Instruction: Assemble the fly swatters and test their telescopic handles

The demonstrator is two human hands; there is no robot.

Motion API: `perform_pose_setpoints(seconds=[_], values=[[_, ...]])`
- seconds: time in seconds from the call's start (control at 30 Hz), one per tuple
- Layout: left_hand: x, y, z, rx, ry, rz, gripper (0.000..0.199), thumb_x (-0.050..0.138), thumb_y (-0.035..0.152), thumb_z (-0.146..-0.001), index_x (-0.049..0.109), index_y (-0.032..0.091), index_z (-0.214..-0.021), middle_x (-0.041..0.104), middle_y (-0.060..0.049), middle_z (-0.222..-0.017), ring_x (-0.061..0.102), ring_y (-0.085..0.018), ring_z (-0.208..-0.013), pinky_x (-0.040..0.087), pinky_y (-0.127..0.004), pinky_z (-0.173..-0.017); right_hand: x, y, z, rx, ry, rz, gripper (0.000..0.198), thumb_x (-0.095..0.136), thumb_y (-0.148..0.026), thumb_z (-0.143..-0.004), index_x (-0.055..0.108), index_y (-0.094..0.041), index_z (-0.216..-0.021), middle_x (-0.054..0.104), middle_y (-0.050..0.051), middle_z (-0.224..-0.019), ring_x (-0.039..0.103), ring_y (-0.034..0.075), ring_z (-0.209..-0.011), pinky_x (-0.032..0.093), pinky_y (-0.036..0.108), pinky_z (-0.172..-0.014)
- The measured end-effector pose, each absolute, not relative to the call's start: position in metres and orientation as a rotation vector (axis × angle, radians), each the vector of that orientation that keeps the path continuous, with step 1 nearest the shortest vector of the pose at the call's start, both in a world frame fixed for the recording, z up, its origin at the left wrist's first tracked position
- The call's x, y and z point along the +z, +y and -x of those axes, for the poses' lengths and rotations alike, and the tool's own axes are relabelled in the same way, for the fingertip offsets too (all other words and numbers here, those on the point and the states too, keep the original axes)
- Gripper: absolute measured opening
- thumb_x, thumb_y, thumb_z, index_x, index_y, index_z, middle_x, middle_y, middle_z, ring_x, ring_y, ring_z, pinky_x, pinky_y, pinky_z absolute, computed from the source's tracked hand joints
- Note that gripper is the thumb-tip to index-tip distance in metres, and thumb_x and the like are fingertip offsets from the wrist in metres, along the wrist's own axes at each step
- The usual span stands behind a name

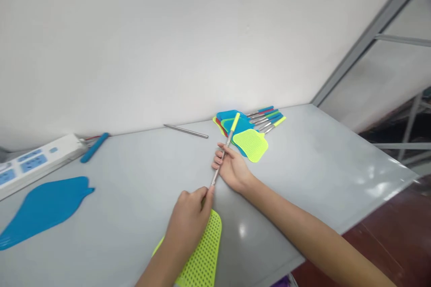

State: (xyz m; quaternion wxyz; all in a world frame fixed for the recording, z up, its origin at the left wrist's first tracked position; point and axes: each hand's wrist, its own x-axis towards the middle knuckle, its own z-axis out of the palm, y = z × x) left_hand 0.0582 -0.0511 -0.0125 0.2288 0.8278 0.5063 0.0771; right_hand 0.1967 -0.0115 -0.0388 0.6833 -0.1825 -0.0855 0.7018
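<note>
Both my hands are on one fly swatter, whose yellow-green perforated head (206,251) lies toward me, partly under my left forearm. My left hand (191,215) is closed where the head meets the metal rod, hiding that joint. Farther up, my right hand (234,168) has its fingers curled round the thin silver rod (218,171), palm turned up. Beyond it the rod ends in a yellow-green grip (235,122), pointing away from me toward the wall.
Several fly swatters (251,145) in blue, red, green and yellow lie stacked by the wall. A loose metal rod (186,131) rests left of them. Farther left are a blue grip (94,147), a blue swatter head (50,204) and a white power strip (40,160).
</note>
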Motion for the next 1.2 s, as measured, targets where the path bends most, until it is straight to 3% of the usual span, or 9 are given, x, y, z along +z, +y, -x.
perform_pose_setpoints(seconds=[0.2, 0.33, 0.57, 0.8, 1.2], values=[[-0.010, -0.053, -0.056, 0.196, 1.426, -2.314, 0.040, 0.018, 0.040, -0.082, 0.034, 0.019, -0.052, 0.043, 0.000, -0.046, 0.041, -0.016, -0.053, 0.025, -0.026, -0.053, -0.037, -0.013, -0.196, 1.575, -0.186, 0.418, 0.010, 0.044, -0.024, -0.076, 0.047, -0.017, -0.070, 0.031, -0.005, -0.052, 0.031, 0.007, -0.043, 0.031, 0.020, -0.045], [-0.012, -0.050, -0.052, 0.239, 1.433, -2.409, 0.039, 0.016, 0.036, -0.084, 0.034, 0.019, -0.054, 0.043, 0.001, -0.046, 0.038, -0.014, -0.047, 0.027, -0.028, -0.058, -0.036, -0.013, -0.195, 1.539, -0.199, 0.420, 0.013, 0.044, -0.026, -0.076, 0.048, -0.015, -0.069, 0.033, -0.003, -0.055, 0.035, 0.008, -0.049, 0.034, 0.021, -0.049], [-0.015, -0.047, -0.047, 0.253, 1.440, -2.450, 0.038, 0.018, 0.034, -0.085, 0.038, 0.019, -0.057, 0.048, 0.000, -0.052, 0.043, -0.015, -0.054, 0.029, -0.029, -0.060, -0.035, -0.016, -0.194, 1.532, -0.198, 0.425, 0.013, 0.044, -0.025, -0.076, 0.048, -0.015, -0.069, 0.035, -0.002, -0.059, 0.037, 0.008, -0.053, 0.035, 0.022, -0.053], [-0.010, -0.043, -0.044, 0.300, 1.296, -2.463, 0.035, 0.021, 0.033, -0.085, 0.037, 0.018, -0.058, 0.045, 0.001, -0.055, 0.040, -0.013, -0.056, 0.030, -0.029, -0.062, -0.027, -0.020, -0.204, 1.564, -0.161, 0.346, 0.029, 0.043, -0.025, -0.076, 0.029, -0.017, -0.052, 0.024, -0.005, -0.049, 0.028, 0.008, -0.043, 0.031, 0.022, -0.045], [-0.008, -0.046, -0.050, 0.372, 1.182, -2.641, 0.028, 0.024, 0.022, -0.084, 0.041, 0.017, -0.062, 0.044, 0.000, -0.060, 0.037, -0.013, -0.059, 0.030, -0.031, -0.064, -0.011, -0.027, -0.213, 1.529, -0.086, 0.365, 0.038, 0.044, -0.023, -0.074, 0.016, -0.018, -0.049, 0.013, -0.006, -0.042, 0.013, 0.008, -0.037, 0.022, 0.023, -0.037]])
